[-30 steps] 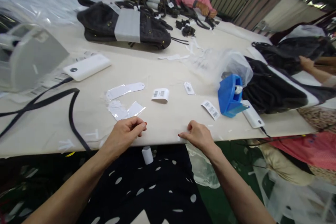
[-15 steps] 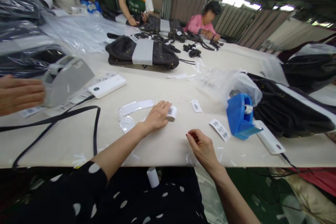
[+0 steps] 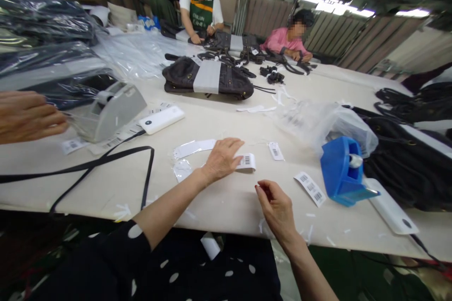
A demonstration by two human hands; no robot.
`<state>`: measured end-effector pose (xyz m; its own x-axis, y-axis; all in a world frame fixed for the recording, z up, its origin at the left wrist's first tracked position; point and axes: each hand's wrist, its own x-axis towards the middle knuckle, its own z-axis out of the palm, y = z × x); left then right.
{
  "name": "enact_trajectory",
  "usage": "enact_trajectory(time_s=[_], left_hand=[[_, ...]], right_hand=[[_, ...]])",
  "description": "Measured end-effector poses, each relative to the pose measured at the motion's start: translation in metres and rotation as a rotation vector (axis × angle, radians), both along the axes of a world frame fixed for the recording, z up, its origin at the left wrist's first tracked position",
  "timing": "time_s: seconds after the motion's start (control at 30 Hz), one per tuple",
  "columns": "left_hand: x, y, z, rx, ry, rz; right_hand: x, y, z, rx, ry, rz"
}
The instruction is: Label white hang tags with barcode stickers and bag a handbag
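My left hand (image 3: pixel 221 158) lies on the table with its fingers stretched forward, resting on a white barcode label (image 3: pixel 246 162). Just left of it are clear plastic sleeves (image 3: pixel 183 168) and a long white tag (image 3: pixel 193 147). My right hand (image 3: pixel 276 204) hovers near the table's front edge with fingers curled in a pinch; what it holds is too small to make out. Another barcode label (image 3: pixel 310 188) lies to its right, and a small tag (image 3: pixel 276 151) sits farther back.
A blue tape dispenser (image 3: pixel 342 170) and a white power bank (image 3: pixel 389 206) sit at the right by black bags (image 3: pixel 406 164). At the left are a grey tape dispenser (image 3: pixel 109 111), another person's hand (image 3: pixel 28 115), a white power bank (image 3: pixel 161 119) and a black strap (image 3: pixel 106 160). Two people work on bags at the far end.
My left hand went from the table's front edge forward onto the barcode label and now lies flatter on it. My right hand lifted slightly. The view tilted up; another person's hand appeared at left.
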<state>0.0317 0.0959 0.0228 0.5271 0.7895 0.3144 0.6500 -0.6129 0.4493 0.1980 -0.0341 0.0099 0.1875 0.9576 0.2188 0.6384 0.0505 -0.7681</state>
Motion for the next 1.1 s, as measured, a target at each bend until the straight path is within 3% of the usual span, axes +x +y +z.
enact_trajectory(time_s=[0.07, 0.13, 0.33, 0.5, 0.67, 0.77, 0.87, 1.1], left_hand=[[-0.023, 0.015, 0.002, -0.102, 0.064, 0.268], [-0.044, 0.034, 0.002, -0.214, 0.139, 0.375], [-0.058, 0.070, 0.000, -0.439, 0.249, 0.353], [-0.053, 0.079, 0.006, -0.486, 0.159, 0.284], [-0.058, 0.079, 0.012, -0.420, -0.147, 0.367], [-0.062, 0.078, 0.014, -0.399, -0.559, 0.483], [-0.065, 0.076, 0.015, -0.477, -0.978, 0.554], [-0.060, 0.060, 0.028, -0.716, -1.219, 0.505]], right_hand=[[0.000, -0.004, -0.001, -0.009, 0.014, -0.007], [-0.002, -0.008, -0.003, -0.012, 0.024, 0.008], [-0.014, -0.011, -0.003, 0.004, -0.001, 0.066], [-0.017, -0.013, 0.000, 0.009, 0.000, 0.077], [-0.020, -0.011, -0.001, -0.025, 0.052, 0.062], [-0.020, -0.009, -0.001, -0.047, 0.088, 0.053], [-0.019, -0.008, -0.002, -0.049, 0.100, 0.053], [-0.020, -0.005, -0.002, -0.102, 0.274, 0.049]])
